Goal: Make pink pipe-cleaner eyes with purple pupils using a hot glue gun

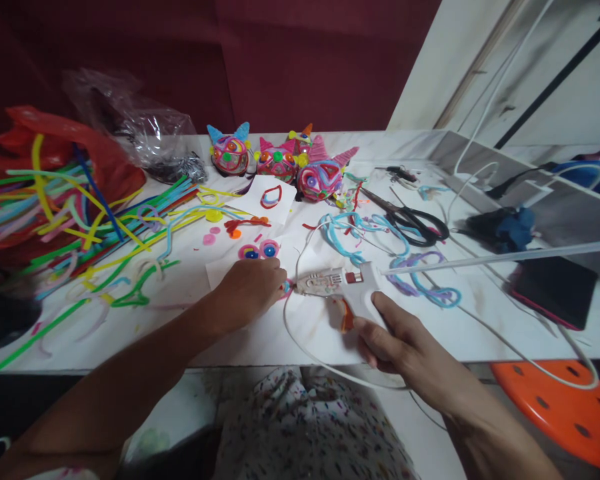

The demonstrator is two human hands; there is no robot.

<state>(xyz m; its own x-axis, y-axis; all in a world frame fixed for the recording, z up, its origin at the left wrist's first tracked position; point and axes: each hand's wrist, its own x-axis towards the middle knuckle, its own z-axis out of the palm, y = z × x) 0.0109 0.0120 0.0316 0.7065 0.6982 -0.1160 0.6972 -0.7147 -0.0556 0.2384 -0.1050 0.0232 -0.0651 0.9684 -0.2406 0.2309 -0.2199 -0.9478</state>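
My right hand [395, 337] is wrapped round the handle of a white hot glue gun [363, 293], with fingers near its orange trigger. The gun's nozzle points left, close to the fingertips of my left hand [250, 290]. Those fingers are closed in a pinch at a small pink and blue piece [287, 287], mostly hidden by the hand. Just beyond my left hand lie two round pink eye shapes [259, 250] with blue centres, on white paper [217, 272]. Another sheet of paper [275, 207] bears a red, white and blue pipe-cleaner loop [271, 197].
Several colourful animal heads [276, 160] stand at the back. Pipe cleaners [100, 207] spill from a red bag [115, 167] at left. Black scissors [415, 223], blue pipe cleaners [337, 240] and a dark phone-like slab [555, 293] lie right. A white cable [325, 365] loops past the table edge.
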